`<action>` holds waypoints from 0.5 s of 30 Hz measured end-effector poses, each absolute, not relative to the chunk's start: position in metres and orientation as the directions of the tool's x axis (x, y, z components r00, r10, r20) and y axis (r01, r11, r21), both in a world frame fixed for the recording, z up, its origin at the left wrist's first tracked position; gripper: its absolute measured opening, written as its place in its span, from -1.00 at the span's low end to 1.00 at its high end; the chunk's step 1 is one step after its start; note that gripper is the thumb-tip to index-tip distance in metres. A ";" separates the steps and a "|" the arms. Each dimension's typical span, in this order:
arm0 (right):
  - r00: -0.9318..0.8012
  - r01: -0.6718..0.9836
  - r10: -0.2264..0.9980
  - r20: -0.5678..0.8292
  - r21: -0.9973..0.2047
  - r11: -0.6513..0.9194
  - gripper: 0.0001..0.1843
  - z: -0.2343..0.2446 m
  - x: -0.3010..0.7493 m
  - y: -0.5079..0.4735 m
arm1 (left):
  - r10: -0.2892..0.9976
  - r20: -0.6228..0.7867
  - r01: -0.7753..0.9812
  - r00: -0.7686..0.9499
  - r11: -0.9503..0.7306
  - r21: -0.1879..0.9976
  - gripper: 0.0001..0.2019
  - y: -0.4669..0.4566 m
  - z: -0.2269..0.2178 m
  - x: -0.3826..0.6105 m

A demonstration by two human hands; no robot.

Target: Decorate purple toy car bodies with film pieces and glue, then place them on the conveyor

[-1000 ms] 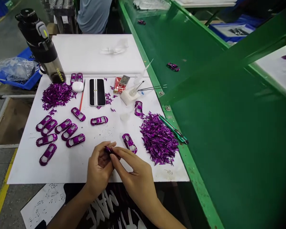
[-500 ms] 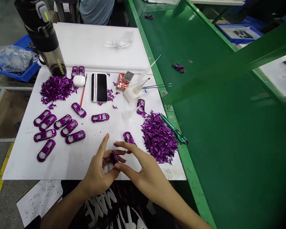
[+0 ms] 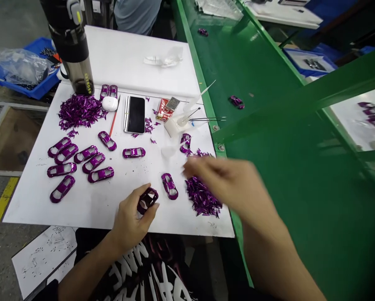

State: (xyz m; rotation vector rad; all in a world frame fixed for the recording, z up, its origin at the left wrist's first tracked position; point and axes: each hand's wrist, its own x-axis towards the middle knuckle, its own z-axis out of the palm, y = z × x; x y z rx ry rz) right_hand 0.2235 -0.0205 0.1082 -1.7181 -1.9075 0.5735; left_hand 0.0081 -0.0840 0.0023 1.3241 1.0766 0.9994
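In my left hand (image 3: 131, 217) is a purple toy car body (image 3: 148, 200), gripped between thumb and fingers with its hollow underside showing. My right hand (image 3: 225, 179) is over the right-hand pile of small purple pieces (image 3: 203, 198); its fingers are smeared by motion, so whether they hold anything does not show. A single car body (image 3: 169, 186) lies on the white table between the two hands. Another car body (image 3: 185, 143) rests farther back, beside that pile. Several more car bodies (image 3: 61, 169) lie in a group on the left.
A tall bottle (image 3: 77, 71) stands at the back left by a second purple pile (image 3: 81, 110). A phone (image 3: 135, 115), an earbud case (image 3: 109, 103), a red pencil (image 3: 113, 123) and a small white block (image 3: 172, 126) lie mid-table. A green conveyor (image 3: 287, 167) runs along the right.
My right hand has left the car body and moved right, over the purple pile. My left hand keeps the car body, now turned to show its hollow side. The view has shifted slightly.
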 end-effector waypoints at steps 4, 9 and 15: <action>0.212 0.913 0.884 0.417 -0.407 -0.027 -0.88 0.100 0.248 0.051 | 0.966 0.255 0.322 0.042 -0.254 0.912 -0.68 -0.085 -0.002 0.015; 0.194 0.880 0.871 0.451 -0.473 0.048 -0.79 0.059 0.251 0.104 | 0.939 0.343 0.468 0.037 -0.319 0.824 -0.72 -0.087 -0.008 0.020; 0.206 0.873 0.793 0.574 -0.473 0.116 -0.83 0.061 0.262 0.096 | 0.930 0.352 0.528 0.107 -0.353 0.773 -0.71 -0.088 -0.012 0.022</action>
